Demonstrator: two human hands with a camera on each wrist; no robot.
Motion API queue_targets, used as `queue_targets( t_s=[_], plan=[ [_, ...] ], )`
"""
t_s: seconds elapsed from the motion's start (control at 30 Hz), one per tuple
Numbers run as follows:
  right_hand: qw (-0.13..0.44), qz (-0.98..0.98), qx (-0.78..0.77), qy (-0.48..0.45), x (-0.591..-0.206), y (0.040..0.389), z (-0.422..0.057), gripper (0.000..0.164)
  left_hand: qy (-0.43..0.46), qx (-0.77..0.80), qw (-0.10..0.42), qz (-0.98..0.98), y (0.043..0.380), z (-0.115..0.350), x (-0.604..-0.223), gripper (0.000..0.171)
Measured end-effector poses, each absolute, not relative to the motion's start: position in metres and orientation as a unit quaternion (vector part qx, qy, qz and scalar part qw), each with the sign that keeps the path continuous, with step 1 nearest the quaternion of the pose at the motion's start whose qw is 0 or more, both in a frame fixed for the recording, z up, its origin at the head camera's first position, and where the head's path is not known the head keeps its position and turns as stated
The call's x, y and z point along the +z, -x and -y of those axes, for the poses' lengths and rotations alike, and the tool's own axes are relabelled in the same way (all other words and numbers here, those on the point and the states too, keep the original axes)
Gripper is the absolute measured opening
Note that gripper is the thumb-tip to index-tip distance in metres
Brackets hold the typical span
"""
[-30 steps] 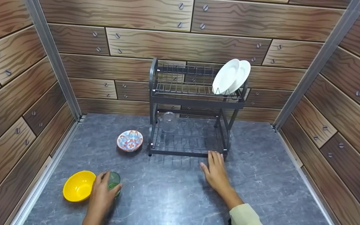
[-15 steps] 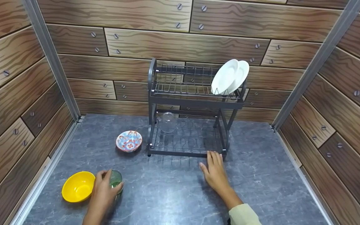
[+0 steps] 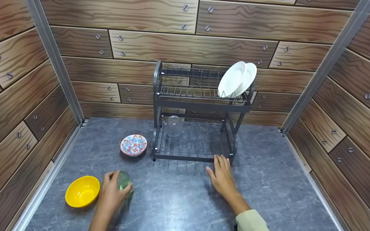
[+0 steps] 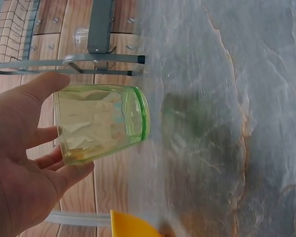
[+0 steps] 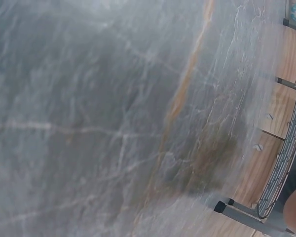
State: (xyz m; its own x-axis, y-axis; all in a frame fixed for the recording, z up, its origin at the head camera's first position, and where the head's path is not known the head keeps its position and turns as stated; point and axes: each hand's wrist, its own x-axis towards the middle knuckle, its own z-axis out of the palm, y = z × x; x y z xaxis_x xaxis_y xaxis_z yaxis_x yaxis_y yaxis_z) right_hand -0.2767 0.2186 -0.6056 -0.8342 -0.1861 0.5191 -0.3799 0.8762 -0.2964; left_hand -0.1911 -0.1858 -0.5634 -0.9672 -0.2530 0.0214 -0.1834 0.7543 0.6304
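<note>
My left hand [image 3: 111, 194] grips a green tinted glass [image 3: 124, 180], thumb on one side and fingers on the other. In the left wrist view the same green glass [image 4: 101, 123] is held just off the tabletop, its thick base toward the surface. To its left stands a yellow bowl [image 3: 82, 192]. My right hand [image 3: 222, 177] rests its fingertips on the lower front rail of a black two-tier dish rack [image 3: 201, 105], fingers nearly straight. Only a bit of that hand shows at the edge of the right wrist view.
Two white plates [image 3: 232, 80] lean upright at the right of the rack's top tier. A clear glass [image 3: 173, 126] stands at the left of the lower tier. Beside the rack sits a patterned bowl [image 3: 133, 146]. Wood-look walls [image 3: 185, 45] enclose the grey table [image 3: 262, 179].
My left hand has carried the green glass a little right and toward the rack, away from the yellow bowl. The right hand stays at the rack's rail.
</note>
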Motion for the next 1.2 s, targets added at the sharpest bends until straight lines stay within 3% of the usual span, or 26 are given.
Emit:
queue_targets(
  t_s=[0.57,0.7,0.97,1.2],
  plan=[
    [0.262,0.931,0.199,-0.157,-0.607,0.275,-0.219,0.059,-0.051,-0.469,0.162,0.867,0.196,0.147,-0.571,0.067],
    [0.263,0.928,0.217,-0.149,-0.603,0.271,-0.214,0.059,-0.046,-0.518,0.166,0.838,0.2,0.131,-0.572,0.066],
    [0.184,0.882,0.412,-0.136,-0.584,0.249,-0.187,0.063,-0.046,-0.612,0.154,0.774,0.204,0.098,-0.573,0.06],
    [0.101,0.801,0.574,-0.138,-0.577,0.229,-0.166,0.059,-0.046,-0.703,0.113,0.701,0.205,0.068,-0.58,0.057]
  ],
)
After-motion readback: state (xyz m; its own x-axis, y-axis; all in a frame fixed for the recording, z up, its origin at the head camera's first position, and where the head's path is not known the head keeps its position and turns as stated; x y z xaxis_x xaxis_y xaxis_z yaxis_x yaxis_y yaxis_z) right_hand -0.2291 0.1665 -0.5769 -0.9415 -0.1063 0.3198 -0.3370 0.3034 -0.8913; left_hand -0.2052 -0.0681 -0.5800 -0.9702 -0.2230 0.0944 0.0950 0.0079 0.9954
